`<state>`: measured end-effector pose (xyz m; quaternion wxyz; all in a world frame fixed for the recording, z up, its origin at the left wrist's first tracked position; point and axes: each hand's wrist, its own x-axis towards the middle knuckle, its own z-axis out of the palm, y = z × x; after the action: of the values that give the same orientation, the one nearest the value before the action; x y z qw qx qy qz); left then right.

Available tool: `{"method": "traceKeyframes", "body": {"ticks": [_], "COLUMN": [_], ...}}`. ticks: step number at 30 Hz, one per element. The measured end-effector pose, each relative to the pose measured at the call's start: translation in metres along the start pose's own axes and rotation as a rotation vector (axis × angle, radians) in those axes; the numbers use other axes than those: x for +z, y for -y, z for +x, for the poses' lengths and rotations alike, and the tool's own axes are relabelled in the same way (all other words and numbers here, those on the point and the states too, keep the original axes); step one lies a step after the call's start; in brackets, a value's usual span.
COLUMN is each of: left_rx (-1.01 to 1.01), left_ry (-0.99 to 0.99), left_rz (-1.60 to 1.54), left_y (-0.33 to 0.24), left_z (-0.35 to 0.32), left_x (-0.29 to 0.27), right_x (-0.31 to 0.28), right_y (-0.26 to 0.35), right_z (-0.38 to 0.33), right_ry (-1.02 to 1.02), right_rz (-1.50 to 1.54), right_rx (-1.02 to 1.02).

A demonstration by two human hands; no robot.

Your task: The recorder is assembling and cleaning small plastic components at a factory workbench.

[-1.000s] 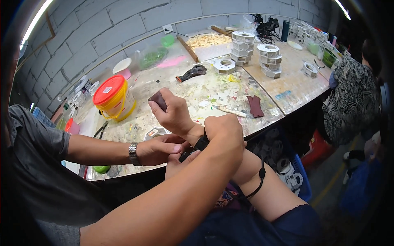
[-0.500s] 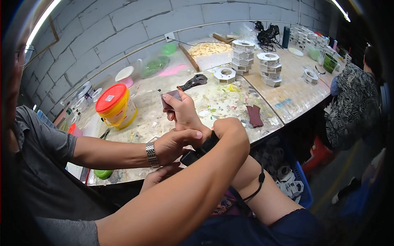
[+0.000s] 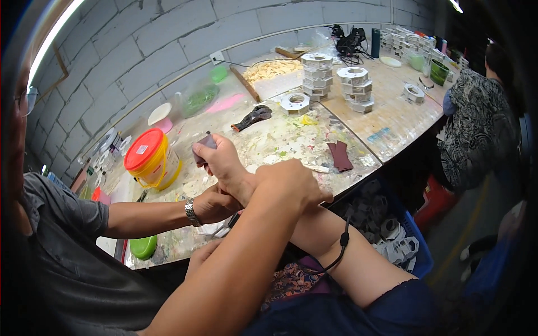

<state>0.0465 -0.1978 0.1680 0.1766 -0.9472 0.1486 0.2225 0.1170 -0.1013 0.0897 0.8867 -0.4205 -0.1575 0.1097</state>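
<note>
My right hand (image 3: 230,168) is raised over the table with its fingers closed round a folded dark purple-brown piece of sandpaper (image 3: 204,147). A person in a grey shirt grips my right wrist with a watch-wearing hand (image 3: 216,205). Their other hand (image 3: 291,179) lies over my right forearm and covers most of the black strap there. Of my left hand (image 3: 200,257), only a part shows below, behind that person's arm; its fingers are hidden. Close to it lies a white part (image 3: 210,230), partly covered.
A yellow bucket with red lid (image 3: 152,159), a dark glove (image 3: 251,117) and crossed maroon strips (image 3: 339,155) are on the stained table. White octagonal rings (image 3: 317,75) stand stacked beyond. A blue crate (image 3: 417,241) of white parts is below right; another person (image 3: 476,120) is farther right.
My right hand with the sandpaper has shifted left and slightly down. The other person's far-reaching hand now covers the black wrist strap. The whole view has turned slightly right.
</note>
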Motion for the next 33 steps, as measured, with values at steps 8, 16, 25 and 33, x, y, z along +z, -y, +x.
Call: {"method": "traceKeyframes", "body": {"ticks": [8,16,25,33], "left_rx": [0.179,0.309,0.64,0.344], "left_ry": [-0.384,-0.529,-0.63,-0.567], "left_rz": [0.461,0.363,0.225,1.381], "left_y": [0.022,0.037,0.078,0.063], "left_z": [-0.048,-0.103,-0.12,-0.139], "left_x": [0.059,0.085,0.104,0.116], "right_x": [0.043,0.067,0.07,0.07], "right_y": [-0.002,-0.041,-0.066,-0.059], "right_z": [-0.025,-0.053,-0.079,-0.077], "right_ry": [0.118,0.268,0.557,0.755], "right_rz": [-0.327,-0.886,-1.142,-1.172], "right_rx": [-0.313,-0.917,-1.249,-1.318]}}
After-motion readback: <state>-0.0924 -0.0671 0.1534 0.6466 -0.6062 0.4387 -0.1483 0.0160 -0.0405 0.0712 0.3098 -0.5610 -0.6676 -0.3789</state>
